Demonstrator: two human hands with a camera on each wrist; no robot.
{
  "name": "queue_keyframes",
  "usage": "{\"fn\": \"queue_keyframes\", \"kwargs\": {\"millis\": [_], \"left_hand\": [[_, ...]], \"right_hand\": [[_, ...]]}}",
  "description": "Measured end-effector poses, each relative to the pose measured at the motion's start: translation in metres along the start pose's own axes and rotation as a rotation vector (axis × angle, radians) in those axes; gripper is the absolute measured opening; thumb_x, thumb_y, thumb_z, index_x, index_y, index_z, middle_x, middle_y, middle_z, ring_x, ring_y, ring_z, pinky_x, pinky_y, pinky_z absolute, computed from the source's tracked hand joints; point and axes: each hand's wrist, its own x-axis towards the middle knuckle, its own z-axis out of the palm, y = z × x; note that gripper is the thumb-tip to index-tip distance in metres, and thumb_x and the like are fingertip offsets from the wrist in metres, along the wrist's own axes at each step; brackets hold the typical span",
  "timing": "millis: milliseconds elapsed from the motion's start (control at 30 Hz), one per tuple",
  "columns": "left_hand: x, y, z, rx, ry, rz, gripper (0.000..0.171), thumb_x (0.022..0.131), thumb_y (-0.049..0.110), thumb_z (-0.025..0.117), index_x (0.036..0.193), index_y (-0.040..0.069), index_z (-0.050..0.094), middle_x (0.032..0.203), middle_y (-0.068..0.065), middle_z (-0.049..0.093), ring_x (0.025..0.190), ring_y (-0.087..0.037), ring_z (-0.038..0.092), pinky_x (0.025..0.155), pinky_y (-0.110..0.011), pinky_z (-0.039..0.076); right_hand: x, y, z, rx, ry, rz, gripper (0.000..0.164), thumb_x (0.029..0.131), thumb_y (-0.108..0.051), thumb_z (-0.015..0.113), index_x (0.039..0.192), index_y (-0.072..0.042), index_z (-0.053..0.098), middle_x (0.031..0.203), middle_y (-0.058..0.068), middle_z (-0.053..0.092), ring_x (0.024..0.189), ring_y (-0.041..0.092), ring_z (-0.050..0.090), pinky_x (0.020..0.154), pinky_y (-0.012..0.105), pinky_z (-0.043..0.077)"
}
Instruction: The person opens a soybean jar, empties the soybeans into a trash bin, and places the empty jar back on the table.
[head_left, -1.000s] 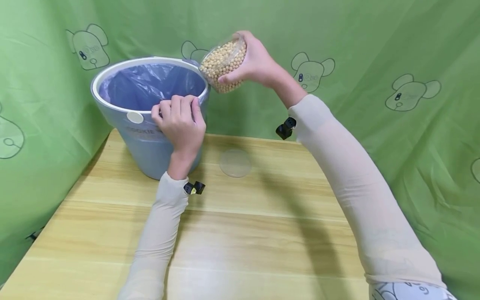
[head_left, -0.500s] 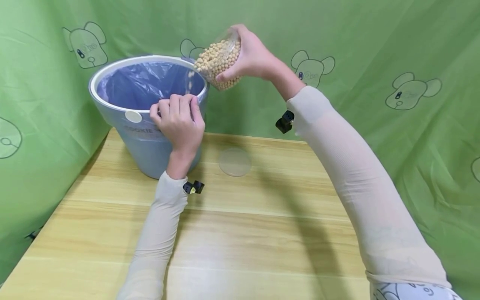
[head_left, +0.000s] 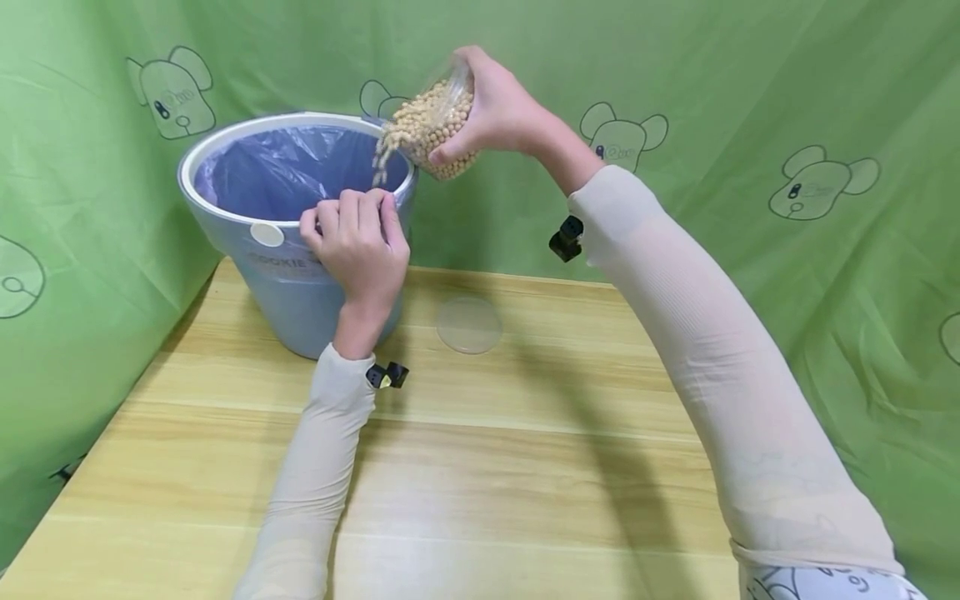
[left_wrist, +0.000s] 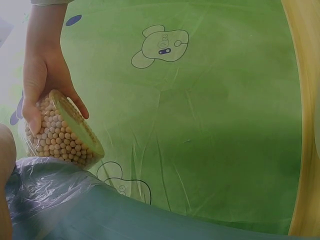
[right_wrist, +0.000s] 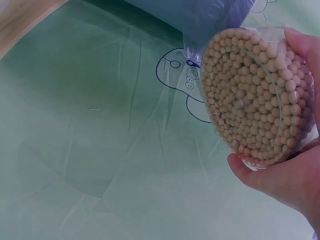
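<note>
A clear round jar full of pale yellow soybeans is gripped by my right hand. It tilts over the right rim of a blue bin, and a stream of soybeans falls from its mouth inside the rim. My left hand holds the bin's front rim, fingers curled over the edge. A thin plastic bag lines the bin. In the right wrist view, the jar's base shows beans packed against it, with thumb and fingers on opposite sides. The bin's bottom inside is hidden.
A clear round lid lies on the wooden table, right of the bin. Green cloth with cartoon bear heads hangs behind and along both sides of the table. The bin stands near the table's back left corner.
My right hand has moved slightly left and up, tipping the jar further. Soybeans began to fall and now pour in a thicker stream. My left hand stays on the rim.
</note>
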Motion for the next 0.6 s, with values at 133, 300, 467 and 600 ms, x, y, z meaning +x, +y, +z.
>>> {"fn": "queue_keyframes", "kwargs": {"millis": [133, 300, 467, 600], "left_hand": [[0.0007, -0.0003, 0.0007, 0.0, -0.003, -0.001, 0.031, 0.105, 0.028, 0.052, 0.091, 0.007, 0.07, 0.089, -0.011, 0.066, 0.088, -0.036, 0.052, 0.1, -0.049, 0.033], [0.0002, -0.0003, 0.0013, 0.0, -0.01, -0.002, 0.034, 0.106, 0.03, 0.049, 0.091, 0.008, 0.07, 0.088, -0.011, 0.066, 0.088, -0.035, 0.052, 0.1, -0.049, 0.033], [0.0004, 0.0002, 0.0022, -0.002, -0.013, 0.001, 0.034, 0.106, 0.03, 0.049, 0.091, 0.008, 0.07, 0.089, -0.011, 0.066, 0.088, -0.035, 0.052, 0.1, -0.049, 0.033], [0.0003, 0.0002, 0.0029, -0.002, -0.009, 0.002, 0.034, 0.106, 0.03, 0.05, 0.091, 0.008, 0.07, 0.088, -0.011, 0.066, 0.087, -0.035, 0.052, 0.1, -0.049, 0.033]], "right_hand": [[0.0019, -0.0019, -0.0007, -0.036, -0.005, -0.005, 0.124, 0.062, -0.027, 0.096, 0.159, -0.012, 0.021, 0.152, 0.009, 0.043, 0.132, 0.018, 0.049, 0.111, 0.027, 0.046], [0.0031, -0.004, -0.0014, -0.074, -0.013, -0.007, 0.124, 0.062, -0.027, 0.096, 0.159, -0.01, 0.02, 0.152, 0.009, 0.044, 0.131, 0.018, 0.049, 0.111, 0.027, 0.045], [0.0035, -0.0071, -0.0025, -0.117, -0.013, 0.001, 0.124, 0.063, -0.028, 0.096, 0.159, -0.01, 0.02, 0.152, 0.009, 0.044, 0.131, 0.018, 0.049, 0.111, 0.027, 0.045], [0.0037, -0.0082, -0.0028, -0.137, -0.01, 0.005, 0.126, 0.063, -0.028, 0.097, 0.16, -0.01, 0.019, 0.153, 0.009, 0.043, 0.132, 0.018, 0.049, 0.112, 0.027, 0.044]]}}
